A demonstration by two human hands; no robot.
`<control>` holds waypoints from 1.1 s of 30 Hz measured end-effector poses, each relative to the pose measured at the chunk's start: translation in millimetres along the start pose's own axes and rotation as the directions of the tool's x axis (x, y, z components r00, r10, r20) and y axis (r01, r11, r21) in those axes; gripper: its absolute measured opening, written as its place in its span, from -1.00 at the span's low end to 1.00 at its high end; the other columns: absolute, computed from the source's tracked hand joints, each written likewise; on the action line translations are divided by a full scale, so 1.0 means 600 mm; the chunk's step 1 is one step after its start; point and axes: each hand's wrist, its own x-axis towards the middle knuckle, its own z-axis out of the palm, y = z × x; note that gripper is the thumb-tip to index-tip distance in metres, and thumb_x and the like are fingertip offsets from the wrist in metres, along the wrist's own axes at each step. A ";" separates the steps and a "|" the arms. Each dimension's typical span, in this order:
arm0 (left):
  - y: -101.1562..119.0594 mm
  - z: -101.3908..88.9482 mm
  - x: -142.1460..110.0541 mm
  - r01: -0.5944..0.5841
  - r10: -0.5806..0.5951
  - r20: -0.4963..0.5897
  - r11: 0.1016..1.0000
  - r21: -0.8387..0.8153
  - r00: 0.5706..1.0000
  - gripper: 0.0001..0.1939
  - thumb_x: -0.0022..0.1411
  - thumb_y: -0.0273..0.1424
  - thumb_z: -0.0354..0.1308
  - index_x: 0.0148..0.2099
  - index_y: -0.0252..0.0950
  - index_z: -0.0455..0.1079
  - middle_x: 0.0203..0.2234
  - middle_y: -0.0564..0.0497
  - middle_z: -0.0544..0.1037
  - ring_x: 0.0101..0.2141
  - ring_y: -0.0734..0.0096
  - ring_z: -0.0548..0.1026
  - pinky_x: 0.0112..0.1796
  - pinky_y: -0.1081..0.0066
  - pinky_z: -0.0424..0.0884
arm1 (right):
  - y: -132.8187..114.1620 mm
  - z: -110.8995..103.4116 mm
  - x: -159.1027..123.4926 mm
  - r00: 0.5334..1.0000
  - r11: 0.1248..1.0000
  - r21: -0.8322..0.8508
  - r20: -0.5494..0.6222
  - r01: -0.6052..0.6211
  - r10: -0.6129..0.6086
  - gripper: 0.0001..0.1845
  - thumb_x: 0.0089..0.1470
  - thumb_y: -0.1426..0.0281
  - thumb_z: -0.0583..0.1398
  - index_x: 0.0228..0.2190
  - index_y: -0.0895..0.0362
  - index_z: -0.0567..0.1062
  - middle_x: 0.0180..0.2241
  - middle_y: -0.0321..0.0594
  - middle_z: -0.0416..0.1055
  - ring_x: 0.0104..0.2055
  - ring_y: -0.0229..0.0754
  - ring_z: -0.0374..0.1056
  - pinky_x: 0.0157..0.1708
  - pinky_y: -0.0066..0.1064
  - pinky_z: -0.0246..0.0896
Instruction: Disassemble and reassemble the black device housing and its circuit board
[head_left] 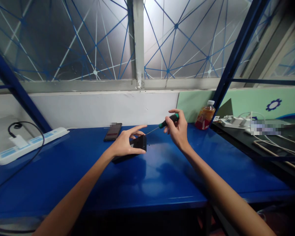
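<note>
My left hand is closed around a black box-shaped device, thumb along its near side and fingers over the far side. Part of the device is hidden behind the hand. In my right hand is a screwdriver with a black and green handle. Its thin shaft slants down to the left, and the tip is at the upper corner of the device's right end face; whether it touches a screw I cannot tell. A few tiny dark bits, perhaps screws, lie on the blue table beside that end.
A smartphone lies behind my left hand. On the left is a white power strip with a black cable. A drink bottle stands at the back right, near a blue frame post. White cables lie farther right.
</note>
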 end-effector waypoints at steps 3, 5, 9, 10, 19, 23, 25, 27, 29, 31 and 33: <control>-0.002 0.001 0.000 0.001 -0.001 0.001 1.000 0.002 1.000 -0.08 -0.08 -0.26 0.41 0.31 -0.13 0.12 -0.02 -0.10 0.51 -0.01 0.12 0.46 0.01 0.11 0.34 | 0.002 0.001 0.001 1.000 0.998 0.063 0.023 -0.002 0.001 -0.68 0.11 0.26 0.16 -0.10 0.08 0.28 -0.53 -0.41 0.38 -0.68 -0.34 0.31 -0.61 -0.49 0.23; -0.002 0.001 0.000 0.002 -0.002 0.002 1.000 0.002 1.000 -0.08 -0.08 -0.26 0.41 0.31 -0.12 0.12 -0.02 -0.10 0.51 -0.01 0.12 0.45 0.01 0.10 0.33 | -0.002 0.002 0.001 1.000 0.999 0.039 0.003 -0.007 0.007 -0.67 0.10 0.24 0.19 -0.12 0.08 0.29 -0.57 -0.44 0.34 -0.70 -0.34 0.28 -0.65 -0.50 0.20; 0.000 0.000 0.000 0.002 -0.002 0.002 1.000 -0.003 1.000 -0.08 -0.08 -0.25 0.41 0.31 -0.10 0.12 -0.02 -0.09 0.51 -0.01 0.11 0.45 0.01 0.09 0.34 | -0.007 0.000 0.000 0.999 0.998 -0.058 -0.031 0.004 -0.005 -0.66 0.04 0.17 0.26 -0.22 0.09 0.35 -0.64 -0.46 0.28 -0.73 -0.35 0.24 -0.68 -0.51 0.14; 0.000 0.000 0.000 0.001 -0.001 -0.001 1.000 -0.002 1.000 -0.09 -0.08 -0.25 0.41 0.30 -0.11 0.12 -0.02 -0.09 0.51 -0.01 0.11 0.45 0.01 0.10 0.34 | -0.006 -0.001 0.001 1.000 0.998 -0.059 -0.021 0.003 -0.004 -0.66 0.05 0.17 0.25 -0.22 0.09 0.35 -0.64 -0.45 0.28 -0.72 -0.34 0.26 -0.67 -0.51 0.16; 0.002 0.001 0.000 -0.005 0.005 0.001 1.000 0.002 1.000 -0.09 -0.08 -0.25 0.41 0.30 -0.12 0.12 -0.03 -0.10 0.52 -0.01 0.11 0.46 0.00 0.09 0.34 | -0.004 -0.001 0.004 1.000 1.000 -0.015 -0.009 -0.007 0.006 -0.65 0.06 0.19 0.23 -0.16 0.09 0.34 -0.61 -0.44 0.32 -0.71 -0.33 0.29 -0.68 -0.51 0.19; 0.003 0.000 0.000 0.002 -0.002 0.002 1.000 -0.004 1.000 -0.09 -0.07 -0.27 0.41 0.30 -0.11 0.13 -0.02 -0.09 0.51 -0.01 0.13 0.45 0.01 0.10 0.33 | -0.005 -0.003 0.005 0.999 0.999 -0.042 -0.026 -0.028 0.027 -0.71 0.10 0.15 0.20 -0.28 0.11 0.38 -0.65 -0.43 0.29 -0.72 -0.33 0.29 -0.66 -0.51 0.19; 0.003 0.000 0.000 0.001 -0.001 0.000 1.000 -0.003 1.000 -0.09 -0.07 -0.27 0.41 0.30 -0.11 0.13 -0.03 -0.09 0.52 -0.01 0.13 0.45 0.01 0.09 0.33 | -0.001 -0.003 0.006 0.999 0.999 0.015 -0.001 -0.049 0.049 -0.74 0.14 0.18 0.15 -0.22 0.10 0.37 -0.64 -0.44 0.31 -0.69 -0.32 0.32 -0.61 -0.49 0.25; 0.002 0.000 0.000 0.001 -0.001 0.000 1.000 -0.001 1.000 -0.09 -0.08 -0.27 0.41 0.30 -0.11 0.13 -0.03 -0.09 0.52 -0.01 0.12 0.45 0.01 0.09 0.33 | 0.002 -0.002 0.007 0.998 0.996 0.073 0.025 -0.057 0.056 -0.74 0.14 0.23 0.14 -0.16 0.09 0.33 -0.61 -0.43 0.35 -0.68 -0.31 0.33 -0.58 -0.47 0.28; 0.000 0.001 0.000 0.003 -0.003 -0.001 1.000 0.001 1.000 -0.09 -0.08 -0.26 0.41 0.30 -0.11 0.13 -0.02 -0.09 0.51 -0.01 0.12 0.45 0.01 0.09 0.33 | 0.002 -0.001 0.006 0.999 0.996 0.083 0.021 -0.042 0.040 -0.73 0.11 0.24 0.16 -0.16 0.09 0.33 -0.59 -0.42 0.36 -0.68 -0.31 0.33 -0.59 -0.47 0.28; -0.001 0.001 0.000 0.006 -0.006 0.002 1.000 0.002 1.000 -0.09 -0.08 -0.26 0.41 0.30 -0.11 0.13 -0.02 -0.09 0.51 0.00 0.11 0.45 0.02 0.09 0.33 | -0.001 0.000 0.006 1.000 0.999 0.046 -0.006 -0.021 0.022 -0.72 0.08 0.21 0.20 -0.21 0.09 0.36 -0.61 -0.42 0.34 -0.70 -0.32 0.30 -0.64 -0.49 0.23; -0.002 0.001 0.000 0.011 -0.011 0.004 1.000 0.005 1.000 -0.09 -0.08 -0.25 0.41 0.30 -0.12 0.13 -0.02 -0.10 0.51 0.00 0.11 0.45 0.02 0.10 0.33 | -0.005 -0.002 0.006 0.999 1.000 -0.011 -0.035 -0.018 0.017 -0.69 0.04 0.15 0.25 -0.28 0.10 0.38 -0.66 -0.45 0.28 -0.73 -0.34 0.25 -0.70 -0.51 0.15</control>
